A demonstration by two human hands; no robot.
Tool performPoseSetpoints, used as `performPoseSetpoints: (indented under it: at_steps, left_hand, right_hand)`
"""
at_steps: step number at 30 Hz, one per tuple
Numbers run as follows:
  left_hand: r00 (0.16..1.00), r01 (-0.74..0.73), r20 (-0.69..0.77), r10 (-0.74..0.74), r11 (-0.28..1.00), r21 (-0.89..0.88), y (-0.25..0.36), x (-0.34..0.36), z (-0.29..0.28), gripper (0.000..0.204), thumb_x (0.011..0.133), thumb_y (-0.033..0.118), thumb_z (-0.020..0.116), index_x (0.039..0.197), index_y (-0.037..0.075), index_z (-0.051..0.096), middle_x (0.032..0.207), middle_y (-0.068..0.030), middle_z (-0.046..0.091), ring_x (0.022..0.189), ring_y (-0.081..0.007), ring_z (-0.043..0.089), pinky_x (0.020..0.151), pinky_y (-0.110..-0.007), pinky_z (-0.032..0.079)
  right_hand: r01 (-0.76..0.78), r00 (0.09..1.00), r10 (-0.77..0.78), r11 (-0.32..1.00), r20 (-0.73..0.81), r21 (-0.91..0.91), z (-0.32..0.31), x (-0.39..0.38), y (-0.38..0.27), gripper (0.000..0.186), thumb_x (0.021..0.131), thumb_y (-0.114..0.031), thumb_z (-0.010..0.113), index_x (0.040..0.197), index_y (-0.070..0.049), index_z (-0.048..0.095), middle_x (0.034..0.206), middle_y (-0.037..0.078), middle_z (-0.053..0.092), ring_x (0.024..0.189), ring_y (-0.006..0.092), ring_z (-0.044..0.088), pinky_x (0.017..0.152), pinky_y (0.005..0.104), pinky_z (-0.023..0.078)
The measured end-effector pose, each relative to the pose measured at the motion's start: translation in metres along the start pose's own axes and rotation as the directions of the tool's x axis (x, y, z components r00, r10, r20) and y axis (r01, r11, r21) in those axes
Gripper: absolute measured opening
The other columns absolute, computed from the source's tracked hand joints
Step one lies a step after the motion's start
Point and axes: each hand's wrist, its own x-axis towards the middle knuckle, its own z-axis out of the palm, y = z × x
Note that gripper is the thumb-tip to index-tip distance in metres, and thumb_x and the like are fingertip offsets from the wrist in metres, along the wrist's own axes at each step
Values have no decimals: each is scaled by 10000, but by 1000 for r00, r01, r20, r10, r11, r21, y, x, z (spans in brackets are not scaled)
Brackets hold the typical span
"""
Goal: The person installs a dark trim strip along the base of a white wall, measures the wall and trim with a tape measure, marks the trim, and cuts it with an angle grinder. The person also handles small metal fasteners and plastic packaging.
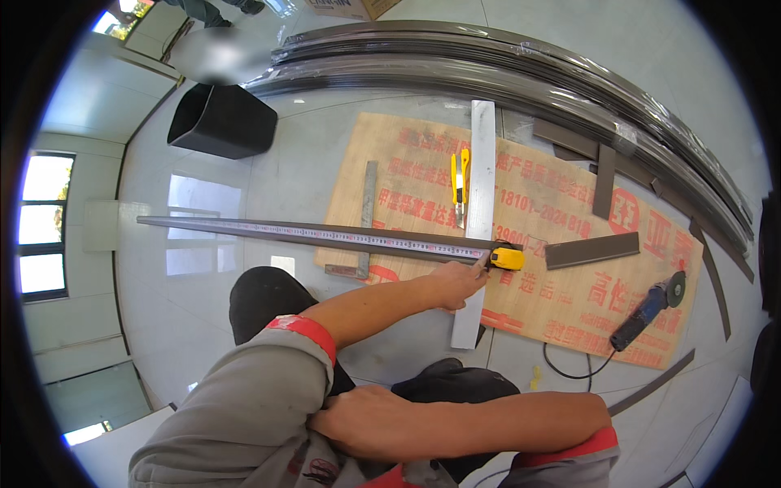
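Note:
A yellow tape measure (508,259) lies with its white blade drawn out leftward along a long dark metal strip (325,237). My left hand (457,285) is at the mouth of the tape case, its index finger stretched against the blade and the other fingers curled. Under the strip's right end runs a pale rectangular bar (482,179), crossing it. A yellow utility knife (460,187) rests beside that bar. Further left, a metal try square (368,220) lies by the strip. My right hand (354,420) is drawn in across my lap near my left elbow; its fingers are hidden.
A printed wooden board (407,134) lies under the tools. On its right are an angle grinder (648,311) with a cord and a short dark offcut (592,250). Long wrapped profiles (488,73) stretch behind. A black bin (224,122) and a person's legs (203,10) are far left.

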Motion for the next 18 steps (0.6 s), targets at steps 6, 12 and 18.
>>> performPoseSetpoints:
  at_steps: [6, 12, 18]
  left_hand:
    - [1000, 18, 17, -18, 1000, -3, -3, -5, 4, 859, 650, 100, 772, 1423, -1, 411, 1589, -364, 114, 883, -403, 701, 731, -449, 601]
    - [1000, -21, 12, 21, 1000, -21, -5, -6, 1, 857, 672, 143, 789, 1422, -14, 406, 1573, -374, 148, 945, -389, 689, 789, -443, 590]
    - [999, -25, 32, 26, 1000, -5, -7, -11, -5, 831, 719, 198, 788, 1413, -39, 396, 1556, -388, 184, 985, -371, 674, 832, -439, 568]
  right_hand:
    - [-87, 918, 138, 985, 371, -150, 11, 37, 1, 207, 775, -65, 623, 955, 15, 688, 920, 210, 700, 872, 392, 698, 723, 443, 576]
    - [-107, 994, 100, 975, 43, 194, 38, 43, 25, 188, 773, -24, 604, 931, 28, 691, 930, 248, 688, 945, 420, 671, 807, 455, 552]
    - [-113, 948, 70, 986, 310, 123, 13, 63, 25, 175, 777, -72, 621, 915, 27, 665, 916, 243, 679, 931, 422, 658, 798, 476, 532]
